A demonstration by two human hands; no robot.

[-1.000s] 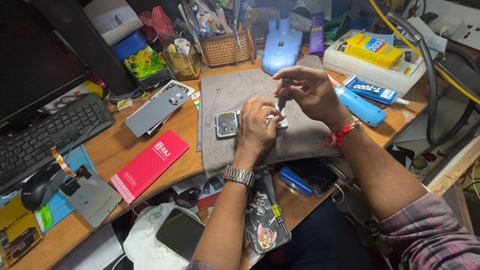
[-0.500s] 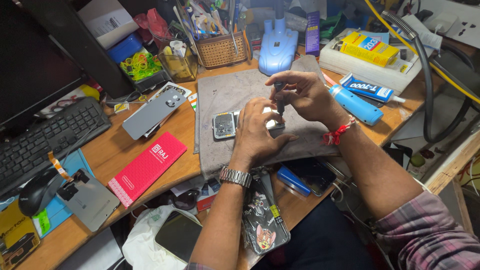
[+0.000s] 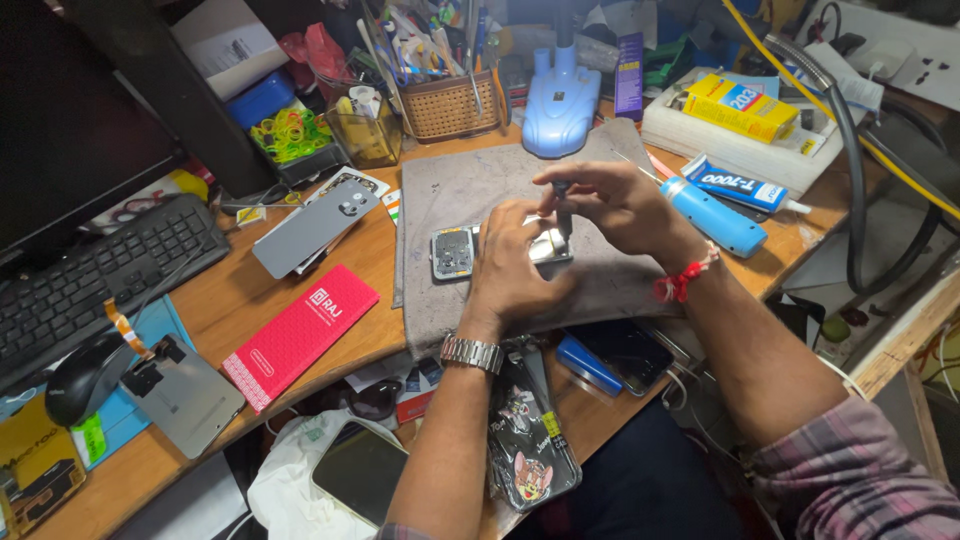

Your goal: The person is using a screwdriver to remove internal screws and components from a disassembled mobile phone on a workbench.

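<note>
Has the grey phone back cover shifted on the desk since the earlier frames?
No. The grey phone back cover lies as before, between the keyboard and the grey mat.

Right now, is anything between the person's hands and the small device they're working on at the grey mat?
Nothing visible does. The left hand rests directly on the small device on the grey mat, and the right hand holds a screwdriver tip-down onto it. Nearby clutter, like the blue tube, lies off to the side.
</note>
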